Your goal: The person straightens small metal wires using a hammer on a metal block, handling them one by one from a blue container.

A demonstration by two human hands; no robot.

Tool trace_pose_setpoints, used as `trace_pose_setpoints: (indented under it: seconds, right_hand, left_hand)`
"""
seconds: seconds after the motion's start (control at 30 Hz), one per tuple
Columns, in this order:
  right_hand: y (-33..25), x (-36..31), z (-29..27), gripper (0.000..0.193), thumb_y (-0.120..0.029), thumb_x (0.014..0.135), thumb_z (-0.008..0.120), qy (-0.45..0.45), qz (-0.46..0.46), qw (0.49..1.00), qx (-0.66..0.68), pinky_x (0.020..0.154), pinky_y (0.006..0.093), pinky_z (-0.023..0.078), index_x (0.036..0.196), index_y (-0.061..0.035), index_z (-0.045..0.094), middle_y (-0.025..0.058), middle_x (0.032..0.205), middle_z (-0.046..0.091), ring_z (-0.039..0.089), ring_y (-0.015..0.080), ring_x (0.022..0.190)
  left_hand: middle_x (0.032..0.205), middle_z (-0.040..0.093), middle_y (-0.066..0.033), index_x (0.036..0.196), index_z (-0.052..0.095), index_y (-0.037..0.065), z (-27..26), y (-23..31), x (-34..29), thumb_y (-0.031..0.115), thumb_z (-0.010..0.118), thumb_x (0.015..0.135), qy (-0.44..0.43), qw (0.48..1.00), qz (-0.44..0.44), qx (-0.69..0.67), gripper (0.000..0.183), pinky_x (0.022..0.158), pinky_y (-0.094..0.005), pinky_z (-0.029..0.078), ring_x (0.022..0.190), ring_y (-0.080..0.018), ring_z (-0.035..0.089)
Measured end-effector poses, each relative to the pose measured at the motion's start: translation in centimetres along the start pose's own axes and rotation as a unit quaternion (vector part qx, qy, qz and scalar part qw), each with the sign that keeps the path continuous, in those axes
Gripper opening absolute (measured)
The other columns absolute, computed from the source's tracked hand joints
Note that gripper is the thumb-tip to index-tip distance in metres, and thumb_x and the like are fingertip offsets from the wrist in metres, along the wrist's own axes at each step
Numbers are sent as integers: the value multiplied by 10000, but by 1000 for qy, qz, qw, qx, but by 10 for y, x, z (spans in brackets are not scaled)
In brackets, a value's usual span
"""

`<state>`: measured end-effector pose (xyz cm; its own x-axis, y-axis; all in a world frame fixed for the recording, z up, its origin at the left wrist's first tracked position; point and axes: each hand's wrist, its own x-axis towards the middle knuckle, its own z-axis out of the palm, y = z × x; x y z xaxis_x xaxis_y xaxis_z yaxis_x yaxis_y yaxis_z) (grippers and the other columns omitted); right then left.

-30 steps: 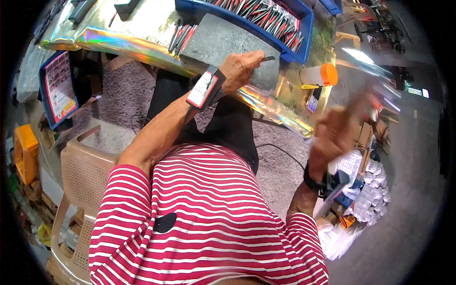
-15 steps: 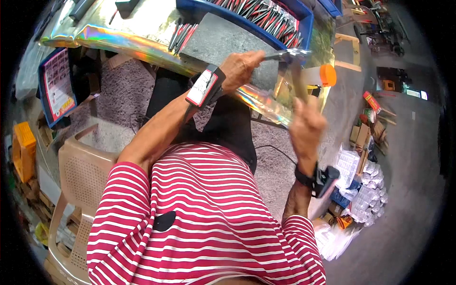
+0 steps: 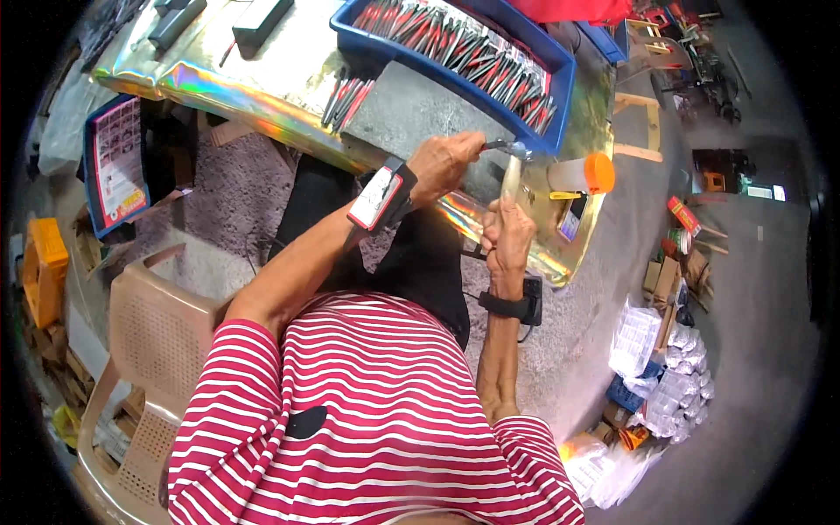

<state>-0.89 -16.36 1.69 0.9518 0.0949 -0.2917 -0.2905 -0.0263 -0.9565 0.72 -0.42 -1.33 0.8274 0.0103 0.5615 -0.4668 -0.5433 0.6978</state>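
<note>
My left hand (image 3: 444, 164) is closed around a slim dark tool (image 3: 496, 143), which points right past the edge of a grey slab (image 3: 416, 101). Most of this tool is covered by my fingers, so its kind is unclear. My right hand (image 3: 509, 232) grips the pale handle of a hammer (image 3: 512, 179). The shiny hammer head meets or overlaps the tool's far end; whether they touch I cannot tell. Behind the slab, a blue tray (image 3: 560, 105) holds many red and black slim tools (image 3: 464, 52). A few similar ones lie left of the slab.
To the right stands a clear jar with an orange lid (image 3: 599, 172), near a small dark item with a yellow edge (image 3: 572, 217). Shiny foil covers the table (image 3: 302, 52). A beige plastic chair (image 3: 166, 324) is at my left, and wrapped bundles (image 3: 682, 367) lie on the floor at right.
My right hand has swung left with the hammer, bringing its head to the end of the tool in my left hand. My left hand keeps its hold. The whole view has shifted slightly.
</note>
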Motion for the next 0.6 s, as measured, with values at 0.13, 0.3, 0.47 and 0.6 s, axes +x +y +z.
trace_pose_setpoints:
  seconds: [0.13,0.3,0.47,0.6]
  right_hand:
    - [13,6,5,285,-272,851,476,-30,52,996,63,297,164,289,743,-9,494,34,526,464,366,43,380]
    - [16,7,4,330,-305,855,461,-64,52,994,67,316,180,361,763,10,493,63,550,495,435,65,402]
    - [16,4,3,392,-351,855,443,-84,53,995,-30,370,223,458,800,34,486,112,581,534,523,111,430]
    - [26,4,-1,407,-367,860,422,-105,45,992,-53,374,234,457,818,34,473,106,583,534,534,132,437]
  left_hand:
    - [706,496,-160,841,420,15,-5,2,1,-10,507,728,26,999,-29,-9,145,539,-376,421,667,-343,526]
    - [682,514,-154,813,436,9,-11,0,12,10,513,754,80,996,-37,-19,98,519,-338,422,643,-325,548]
    - [528,462,-67,787,459,20,-32,-20,39,73,520,792,147,979,-127,-65,81,417,-251,365,451,-129,466]
    - [529,488,-92,778,491,-11,-33,-51,67,80,510,782,138,982,-131,1,94,418,-281,367,432,-151,469]
